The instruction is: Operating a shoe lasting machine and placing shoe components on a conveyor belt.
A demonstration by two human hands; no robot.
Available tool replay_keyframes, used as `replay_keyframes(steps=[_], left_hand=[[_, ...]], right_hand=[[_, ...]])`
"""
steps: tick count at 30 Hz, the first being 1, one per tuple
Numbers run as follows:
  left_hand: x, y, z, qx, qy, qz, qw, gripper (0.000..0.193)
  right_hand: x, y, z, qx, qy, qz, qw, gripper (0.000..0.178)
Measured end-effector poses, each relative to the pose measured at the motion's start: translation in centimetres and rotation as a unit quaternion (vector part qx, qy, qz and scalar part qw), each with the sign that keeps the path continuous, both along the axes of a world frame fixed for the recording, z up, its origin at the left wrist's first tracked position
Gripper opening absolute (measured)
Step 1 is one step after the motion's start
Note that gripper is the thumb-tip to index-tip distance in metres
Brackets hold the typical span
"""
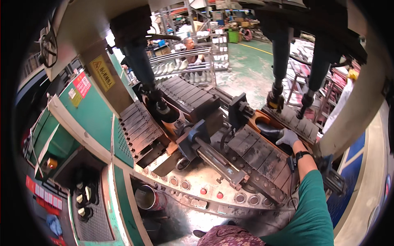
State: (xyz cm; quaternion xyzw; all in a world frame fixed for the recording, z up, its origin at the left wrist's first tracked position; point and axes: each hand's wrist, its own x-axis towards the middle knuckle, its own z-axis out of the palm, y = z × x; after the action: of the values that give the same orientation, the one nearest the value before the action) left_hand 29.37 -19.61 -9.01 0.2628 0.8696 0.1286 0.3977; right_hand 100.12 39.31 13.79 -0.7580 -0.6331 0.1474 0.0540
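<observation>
My right hand [288,137], in a pale glove, reaches into the right station of a press machine. Its fingers close on the end of a dark, glossy shoe [267,130], which lies in an orange-lined cradle [253,119] between two banks of segmented metal plates [262,153]. The fingertips are partly lost against the shoe. A watch and a dark strap circle my wrist below the green sleeve. My left hand is out of sight. In the left station, a press rod [141,61] comes down into another shoe-shaped cradle [171,128].
Two more press rods [280,61] hang above the right station. Red push buttons [220,195] line the machine's front edge. A bucket [150,199] stands below left; dark footwear [84,205] sits on a shelf. Beyond, a person [192,51] stands behind a shoe rack [176,65].
</observation>
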Motion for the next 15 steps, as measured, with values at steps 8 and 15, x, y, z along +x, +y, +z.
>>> replay_keyframes(steps=[8,15], left_hand=[[0.7,-4.1,-1.1,-0.058,-0.055,0.014,0.997,0.043],[-1.2,0.4,1.2,0.189,0.085,-0.171,0.963,0.039]], right_hand=[[-3.7,-3.4,0.5,0.108,-0.042,-0.028,0.993,0.071],[-4.0,-8.4,4.1,0.276,-0.016,-0.065,0.959,0.080]])
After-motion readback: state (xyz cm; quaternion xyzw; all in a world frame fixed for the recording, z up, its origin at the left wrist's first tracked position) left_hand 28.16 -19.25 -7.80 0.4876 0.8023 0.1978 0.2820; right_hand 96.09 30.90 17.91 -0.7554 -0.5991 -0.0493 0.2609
